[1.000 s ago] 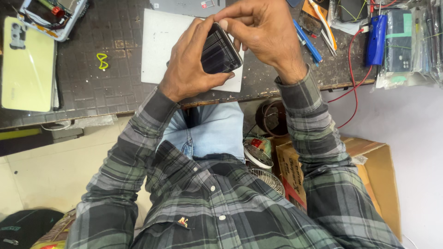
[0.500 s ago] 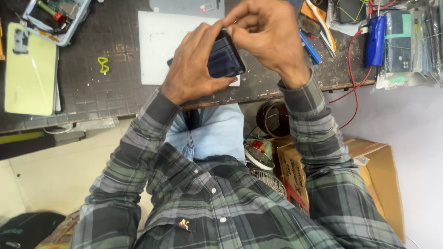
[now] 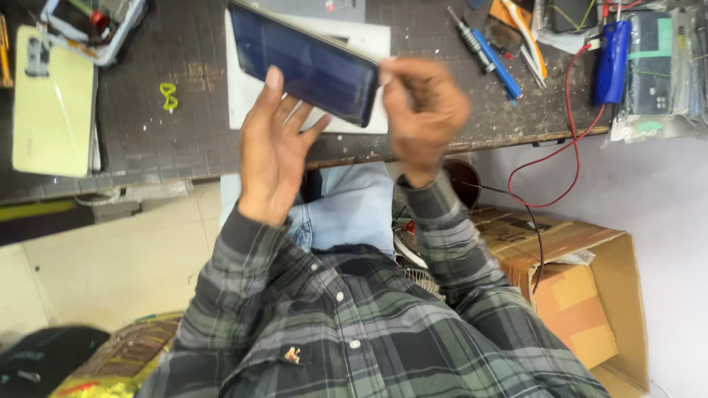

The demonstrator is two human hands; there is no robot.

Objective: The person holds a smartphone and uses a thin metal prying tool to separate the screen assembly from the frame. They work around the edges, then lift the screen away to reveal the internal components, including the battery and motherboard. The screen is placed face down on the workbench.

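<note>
One dark rectangular glass-faced phone [image 3: 306, 65] hung above the surface's near edge, over one white sheet [image 3: 243, 96]. The right hand [image 3: 424, 118] pinched its right end, grip closed; the left hand [image 3: 273, 147] lay open-fingered beneath, fingertips touching it.

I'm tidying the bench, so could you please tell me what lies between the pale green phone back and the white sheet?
In the head view, only a small yellow loop lies on the dark gridded mat between the pale green phone back and the white sheet.

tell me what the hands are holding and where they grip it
A dark phone. The right hand pinches its near right end; the left hand is open beneath it, fingertips touching its lower edge.
</note>
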